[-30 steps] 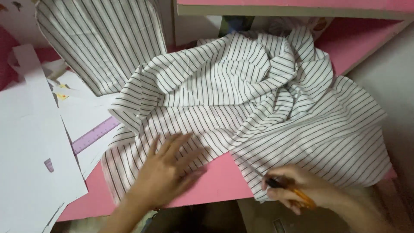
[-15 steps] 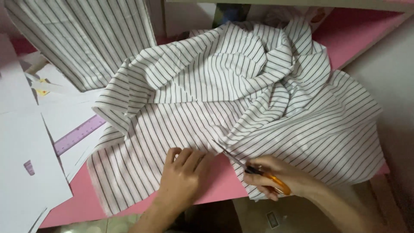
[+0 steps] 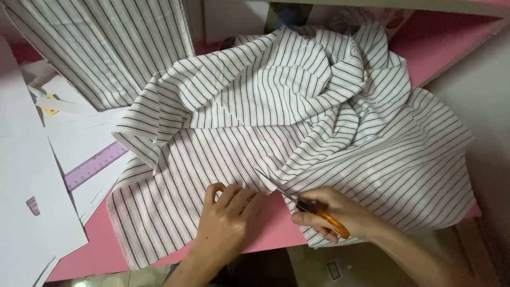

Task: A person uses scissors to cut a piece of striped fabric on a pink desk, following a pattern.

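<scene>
Hidden: scissor blade tips run under a fold of the cloth (image 3: pixel 297 122); only the upper blade edge shows. Lower orange loop mostly covered by the right-hand fingers.
Cut off: both forearms leave the bottom edge; second cloth piece (image 3: pixel 106 48) cropped at the top; paper (image 3: pixel 32 180) cropped at the left.
Hard to tell: objects behind the cloth at top centre, dark and blurred. Small yellow bit on the papers, unclear what.
Left hand (image 3: pixel 226 226): flat, fingers spread, pressing the cloth's near edge on the table (image 3: pixel 276 234). Grips nothing.
Right hand (image 3: pixel 332 212): closed round the scissors' handle, grasping it.
Scissors (image 3: pixel 305 204): one pair, orange handle, blades pointing up-left into the cloth, just beside the left fingertips. Blades look nearly closed.
Cloth: white with dark stripes, bunched in the middle of the pink table, right part hanging over the edge.
Count: hands two; scissors one; striped cloth pieces two; ruler (image 3: pixel 95 166) one, purple, partly under paper; white paper sheets several, overlapping, exact number unclear.
</scene>
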